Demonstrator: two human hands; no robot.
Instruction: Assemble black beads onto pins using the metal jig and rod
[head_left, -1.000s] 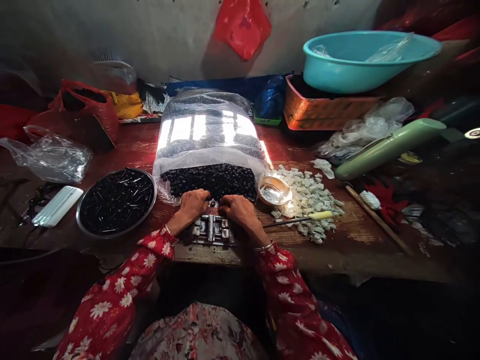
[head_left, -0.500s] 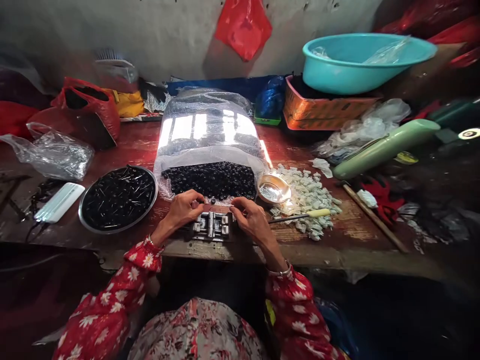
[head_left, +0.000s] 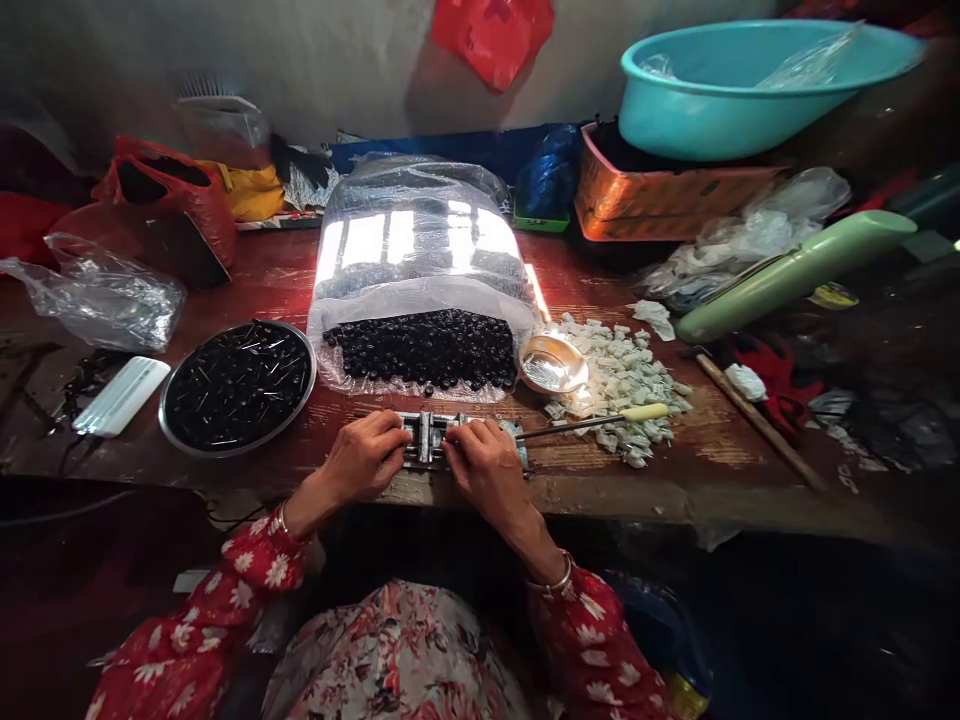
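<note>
A small metal jig (head_left: 425,438) lies at the table's front edge, between my two hands. My left hand (head_left: 365,452) rests at its left side with the fingers bent together. On its right side, the fingertips of my right hand (head_left: 482,455) press in a pinch. Whatever small piece sits under the fingertips is hidden. Just behind the jig, small black round parts (head_left: 431,350) spill from the mouth of a clear plastic bag (head_left: 420,250). A screwdriver-like tool with a yellow handle (head_left: 643,412) points toward my right hand.
Left of the bag is a round metal tray (head_left: 312,385) full of black pieces with thin pins. To the right are a shallow bowl (head_left: 553,365) and a heap of pale pieces (head_left: 622,365). Farther right lie a hammer (head_left: 757,420) and a green tube (head_left: 795,277).
Both hands have come down from the bag's mouth onto the jig, one at each side. The head view has tilted slightly downward.
</note>
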